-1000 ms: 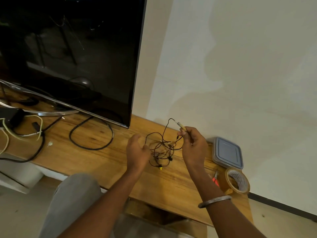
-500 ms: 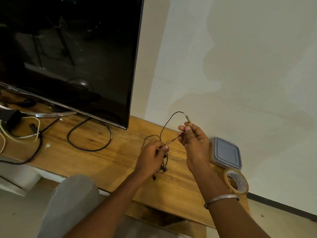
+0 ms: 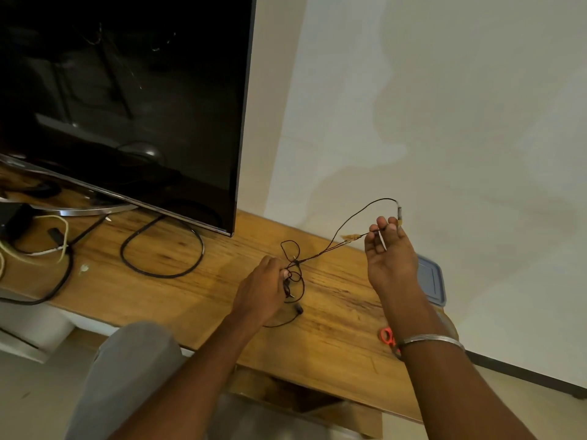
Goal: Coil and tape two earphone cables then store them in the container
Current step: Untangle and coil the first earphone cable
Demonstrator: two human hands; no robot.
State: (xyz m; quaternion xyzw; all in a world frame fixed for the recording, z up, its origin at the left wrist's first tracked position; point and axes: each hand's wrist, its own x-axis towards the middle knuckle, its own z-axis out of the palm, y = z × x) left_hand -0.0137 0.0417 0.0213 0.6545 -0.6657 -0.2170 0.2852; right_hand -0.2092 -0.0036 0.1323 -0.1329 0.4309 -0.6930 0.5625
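One lidded container (image 3: pixel 432 281) is sitting at right on the table (image 3: pixel 190 290), contents hidden. Hands apart, earphone cable (image 3: pixel 296 263) stretching between: left hand (image 3: pixel 260 293) gripping its tangle, right hand (image 3: pixel 392 258) pinching the plug end.

The light is soft, warm and rather dim, and it makes no hard shadow. On the wall (image 3: pixel 444 90), above and to the right of the right grip (image 3: pixel 390 258), lie large pale shadows with blurred borders. To the upper left of the left grip (image 3: pixel 260 293), the television screen (image 3: pixel 127 90) is almost black and gives only faint reflections. Its metal stand (image 3: pixel 82 212) has a thin bright gleam. The earphone cable (image 3: pixel 347 238) between the grips looks sharp. The wide lens bends the picture: the tabletop (image 3: pixel 190 296) slopes and the screen edge leans.
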